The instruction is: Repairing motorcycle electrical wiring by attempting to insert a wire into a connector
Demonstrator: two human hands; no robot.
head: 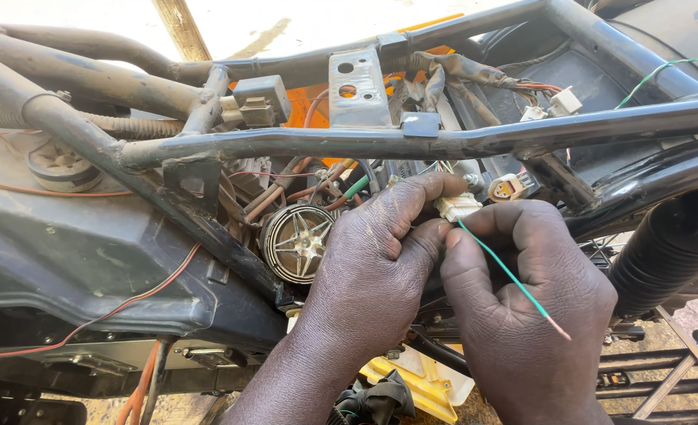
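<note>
Both my hands work inside an open motorcycle frame. My left hand (372, 267) pinches a small white plastic connector (457, 206) between thumb and forefinger. My right hand (526, 303) holds a thin green wire (506, 271) with its thumb and forefinger, right at the connector's lower edge. The wire runs down over the back of my right hand to a pinkish bare end (557, 328). The two hands touch at the fingertips.
Black frame tubes (412, 142) cross above the hands. A round chrome horn (296, 242) sits left of my left hand. Another pale connector (510, 186) hangs just above, with a bundle of wires (522, 86) behind. A black ribbed shock boot (664, 252) stands at the right.
</note>
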